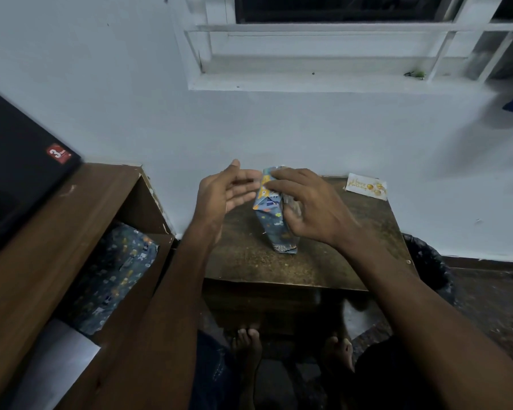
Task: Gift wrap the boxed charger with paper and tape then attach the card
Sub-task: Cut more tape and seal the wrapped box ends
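Nearest, the person's bare feet (pixel 251 344) rest on the floor under the small brown counter (pixel 249 261), and both forearms reach forward over its near edge.

On the near left, a wooden shelf unit (pixel 42 261) stands just beside the counter. In its open compartment lies a roll of spare wrapping paper (pixel 113 270), dark blue with small coloured figures, with a pale sheet (pixel 60 359) nearer still. A black box (pixel 18 179) with a red sticker sits on top of the shelf unit.

In the middle of the counter the wrapped box (pixel 274 220) stands on end, tilted a little, covered in the same blue patterned paper. A triangular folded flap shows on its upper end, facing left.

The right hand (pixel 311 205) grips the box from the right side: its fingers (pixel 282 176) curl over the top end and its thumb lies along the side toward the near edge. The left hand (pixel 222 193) hovers just left of the box, palm turned toward it, fingers straight and spread loosely, holding nothing. Its fingertips come very close to the folded flap; whether they touch it I cannot tell.

At the far right corner of the counter, well apart from the box, lies the card (pixel 366 186), white with gold lettering and gold balloons.

Beyond the counter rises a pale wall (pixel 131 99), with a barred window (pixel 353 37) and its sill high up.
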Demonstrator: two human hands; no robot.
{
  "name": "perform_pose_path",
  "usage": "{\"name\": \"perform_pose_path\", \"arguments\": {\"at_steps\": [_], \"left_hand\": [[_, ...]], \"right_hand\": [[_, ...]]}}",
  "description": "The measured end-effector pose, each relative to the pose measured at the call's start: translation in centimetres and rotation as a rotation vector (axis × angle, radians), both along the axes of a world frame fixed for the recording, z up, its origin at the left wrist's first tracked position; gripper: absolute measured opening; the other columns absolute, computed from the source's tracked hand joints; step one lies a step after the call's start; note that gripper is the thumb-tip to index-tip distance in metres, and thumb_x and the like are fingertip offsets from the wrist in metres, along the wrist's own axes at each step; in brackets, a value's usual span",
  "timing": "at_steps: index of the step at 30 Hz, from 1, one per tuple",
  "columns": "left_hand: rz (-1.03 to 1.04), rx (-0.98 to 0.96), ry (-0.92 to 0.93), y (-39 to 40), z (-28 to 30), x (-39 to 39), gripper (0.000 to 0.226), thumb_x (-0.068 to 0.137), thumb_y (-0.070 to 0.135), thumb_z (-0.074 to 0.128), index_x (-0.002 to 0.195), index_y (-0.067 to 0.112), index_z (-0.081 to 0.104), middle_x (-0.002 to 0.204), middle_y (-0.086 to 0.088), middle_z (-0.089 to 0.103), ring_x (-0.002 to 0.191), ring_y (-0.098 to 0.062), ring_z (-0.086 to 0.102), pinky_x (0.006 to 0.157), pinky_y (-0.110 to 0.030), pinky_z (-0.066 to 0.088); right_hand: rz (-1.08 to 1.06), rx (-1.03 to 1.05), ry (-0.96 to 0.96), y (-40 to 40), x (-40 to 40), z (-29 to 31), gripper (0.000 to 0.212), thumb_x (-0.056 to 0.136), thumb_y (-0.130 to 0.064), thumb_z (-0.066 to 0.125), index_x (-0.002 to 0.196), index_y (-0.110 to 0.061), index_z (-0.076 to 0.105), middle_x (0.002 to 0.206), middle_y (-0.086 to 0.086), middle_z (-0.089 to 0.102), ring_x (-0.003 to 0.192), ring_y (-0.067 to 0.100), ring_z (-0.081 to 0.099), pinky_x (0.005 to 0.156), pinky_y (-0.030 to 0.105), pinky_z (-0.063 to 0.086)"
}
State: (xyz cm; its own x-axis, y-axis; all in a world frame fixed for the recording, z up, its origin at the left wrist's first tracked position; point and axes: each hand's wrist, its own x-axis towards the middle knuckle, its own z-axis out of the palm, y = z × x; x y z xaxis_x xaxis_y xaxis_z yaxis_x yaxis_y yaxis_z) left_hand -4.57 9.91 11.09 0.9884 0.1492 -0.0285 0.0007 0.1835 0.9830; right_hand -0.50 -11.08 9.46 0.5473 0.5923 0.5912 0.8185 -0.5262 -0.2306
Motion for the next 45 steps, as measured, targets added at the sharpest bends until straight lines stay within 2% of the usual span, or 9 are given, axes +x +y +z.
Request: {"name": "perform_pose_path", "arguments": {"at_steps": [3, 8, 12, 15, 19, 24, 28, 39, 45], "left_hand": [[-0.039, -0.071, 0.024, 0.0, 0.0, 0.0, 0.049, 0.112, 0.038, 0.046, 0.113, -0.001, 0.076, 0.118, -0.015, 0.079, 0.110, -0.023, 0.076, 0.096, -0.033, 0.061], [-0.068, -0.153, 0.027, -1.5, 0.1, -0.1, 0.045, 0.111, 0.034, 0.049, 0.113, -0.003, 0.075, 0.120, -0.018, 0.078, 0.108, -0.022, 0.077, 0.091, -0.034, 0.062], [-0.089, -0.238, 0.000, -2.6, 0.2, -0.1, 0.042, 0.111, 0.030, 0.049, 0.113, -0.003, 0.074, 0.122, -0.017, 0.077, 0.120, -0.025, 0.073, 0.099, -0.034, 0.059], [-0.076, -0.320, -0.020, -3.2, 0.0, 0.0, 0.040, 0.110, 0.026, 0.051, 0.120, -0.008, 0.071, 0.123, -0.020, 0.076, 0.124, -0.027, 0.071, 0.106, -0.035, 0.056], [-0.084, -0.316, -0.030, -3.6, -0.2, 0.1, 0.046, 0.111, 0.025, 0.049, 0.091, 0.003, 0.085, 0.122, -0.019, 0.077, 0.130, -0.026, 0.067, 0.117, -0.038, 0.049], [-0.084, -0.240, -0.048, -3.7, -0.8, 0.0, 0.047, 0.109, 0.027, 0.048, 0.093, 0.004, 0.086, 0.130, -0.014, 0.075, 0.140, -0.022, 0.059, 0.123, -0.039, 0.042], [-0.064, -0.194, -0.043, -3.7, -1.1, -0.6, 0.049, 0.110, 0.029, 0.047, 0.091, 0.007, 0.086, 0.130, -0.013, 0.075, 0.131, -0.018, 0.066, 0.121, -0.036, 0.044], [0.004, -0.029, -0.032, -4.3, -1.1, -0.9, 0.043, 0.110, 0.027, 0.050, 0.110, -0.005, 0.079, 0.123, -0.004, 0.079, 0.119, -0.014, 0.072, 0.098, -0.021, 0.053], [0.011, -0.028, -0.061, -3.9, -1.3, -0.5, 0.050, 0.103, 0.037, 0.054, 0.106, -0.006, 0.079, 0.123, -0.010, 0.078, 0.119, -0.021, 0.074, 0.106, -0.031, 0.056]], "right_hand": [[0.015, 0.009, 0.068, -0.9, -0.4, 0.1, 0.054, 0.077, -0.013, 0.069, 0.131, -0.009, 0.070, 0.143, 0.010, 0.063, 0.136, 0.024, 0.055, 0.119, 0.020, 0.030], [-0.021, 0.017, 0.174, -1.7, -1.5, -0.7, 0.061, 0.092, -0.039, 0.070, 0.143, -0.010, 0.057, 0.156, 0.008, 0.049, 0.149, 0.019, 0.040, 0.122, 0.021, 0.026], [-0.110, 0.086, 0.072, -1.2, -1.1, -1.7, 0.043, 0.096, -0.032, 0.073, 0.129, -0.006, 0.063, 0.145, 0.012, 0.058, 0.140, 0.026, 0.050, 0.117, 0.021, 0.028], [-0.170, 0.171, -0.026, -0.6, -0.7, -2.3, 0.038, 0.092, -0.034, 0.080, 0.109, -0.003, 0.066, 0.129, 0.014, 0.064, 0.125, 0.028, 0.057, 0.110, 0.027, 0.040], [-0.210, 0.261, -0.086, 0.1, -0.6, -2.9, 0.045, 0.084, -0.040, 0.087, 0.094, -0.002, 0.063, 0.115, 0.013, 0.064, 0.108, 0.030, 0.058, 0.091, 0.037, 0.051], [-0.248, 0.296, -0.065, 0.7, -0.6, -3.4, 0.048, 0.082, -0.044, 0.088, 0.095, -0.004, 0.065, 0.109, 0.012, 0.062, 0.101, 0.028, 0.055, 0.083, 0.033, 0.048], [-0.267, 0.294, -0.056, 0.9, -0.8, -3.0, 0.049, 0.080, -0.044, 0.088, 0.093, -0.004, 0.063, 0.097, 0.011, 0.057, 0.092, 0.025, 0.050, 0.077, 0.031, 0.041], [-0.219, 0.300, 0.025, 0.2, -1.5, -2.4, 0.059, 0.075, -0.054, 0.089, 0.097, -0.006, 0.061, 0.100, 0.007, 0.053, 0.094, 0.022, 0.047, 0.080, 0.028, 0.038], [-0.185, 0.306, 0.095, 0.0, -1.9, -2.0, 0.049, 0.088, -0.054, 0.076, 0.100, -0.009, 0.061, 0.100, 0.004, 0.052, 0.096, 0.021, 0.048, 0.082, 0.029, 0.040]]}}
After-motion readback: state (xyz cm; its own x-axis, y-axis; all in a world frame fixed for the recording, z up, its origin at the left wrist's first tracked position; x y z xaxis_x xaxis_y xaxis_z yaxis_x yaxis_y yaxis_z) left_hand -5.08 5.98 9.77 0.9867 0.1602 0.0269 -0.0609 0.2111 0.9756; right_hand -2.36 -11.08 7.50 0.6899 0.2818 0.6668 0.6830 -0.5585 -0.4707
